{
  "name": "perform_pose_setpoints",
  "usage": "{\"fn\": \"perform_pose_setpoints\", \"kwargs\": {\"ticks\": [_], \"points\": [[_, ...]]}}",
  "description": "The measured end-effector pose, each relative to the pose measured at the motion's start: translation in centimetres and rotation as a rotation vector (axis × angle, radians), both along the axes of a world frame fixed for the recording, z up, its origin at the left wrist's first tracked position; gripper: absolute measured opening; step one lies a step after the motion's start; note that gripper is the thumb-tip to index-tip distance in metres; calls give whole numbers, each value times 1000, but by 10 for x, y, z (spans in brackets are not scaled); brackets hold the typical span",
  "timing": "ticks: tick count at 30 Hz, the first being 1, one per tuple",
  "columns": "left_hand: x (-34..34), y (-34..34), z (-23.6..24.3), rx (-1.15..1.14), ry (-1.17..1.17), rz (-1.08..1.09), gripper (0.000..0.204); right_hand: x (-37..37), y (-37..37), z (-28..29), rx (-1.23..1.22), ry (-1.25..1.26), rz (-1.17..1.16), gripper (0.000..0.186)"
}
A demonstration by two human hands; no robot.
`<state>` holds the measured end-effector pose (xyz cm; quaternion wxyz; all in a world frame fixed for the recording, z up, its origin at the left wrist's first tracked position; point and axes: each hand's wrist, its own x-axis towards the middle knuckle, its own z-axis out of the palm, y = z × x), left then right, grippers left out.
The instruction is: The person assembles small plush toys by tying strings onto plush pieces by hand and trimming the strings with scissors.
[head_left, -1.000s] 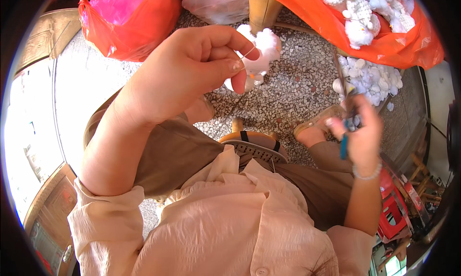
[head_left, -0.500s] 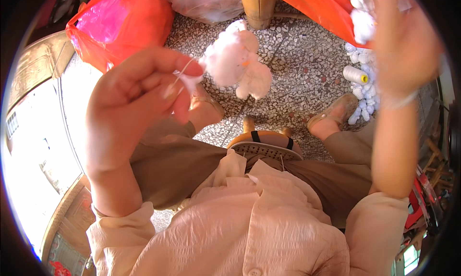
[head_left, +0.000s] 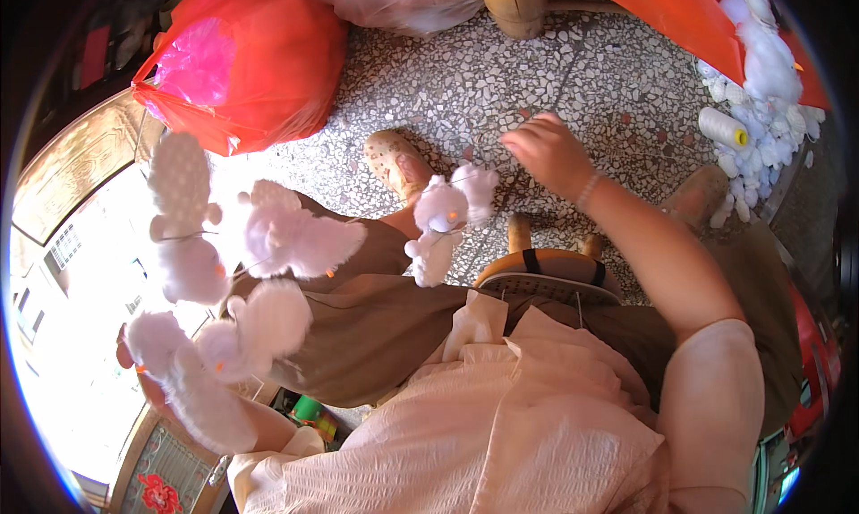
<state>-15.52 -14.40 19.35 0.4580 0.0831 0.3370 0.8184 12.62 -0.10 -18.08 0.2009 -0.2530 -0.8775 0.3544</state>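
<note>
Several small white fluffy plush toys with orange beak-like spots (head_left: 295, 232) hang strung together on thin thread over my left side. One pair of plush toys (head_left: 443, 210) dangles to the right, above my knee and the floor. My left hand (head_left: 127, 348) is at the far left behind the plush toys, which hide nearly all of its fingers. In front of me, over the speckled floor, is my right hand (head_left: 553, 159), its fingers curled and pressed together. Whatever they pinch, if anything, is too small to see.
A full red plastic bag (head_left: 268, 76) stands at the far left. At the right, a white thread spool (head_left: 720, 127) lies by a pile of small white pieces (head_left: 769, 161), near another red bag (head_left: 671, 17). A bamboo leg (head_left: 512, 8) rises at the back.
My left hand has moved left and down, and the plush toys have swung up from the floor area to the left. My right hand has come down from the upper right toward the middle.
</note>
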Motion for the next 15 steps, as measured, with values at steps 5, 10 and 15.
{"fn": "perform_pose_setpoints", "kwargs": {"ticks": [5, 10, 15], "points": [[-13, -28, -10, 129, -86, 290, 12, 87, 23, -11, 35, -349, 27, 11], [-17, -47, -11, 167, -70, 277, 12, 84, 22, 27, -149, -773, 76, 72], [-17, -63, 1, 183, -34, 271, 12, -39, -23, 137, -550, 318, 206, 93]]}}
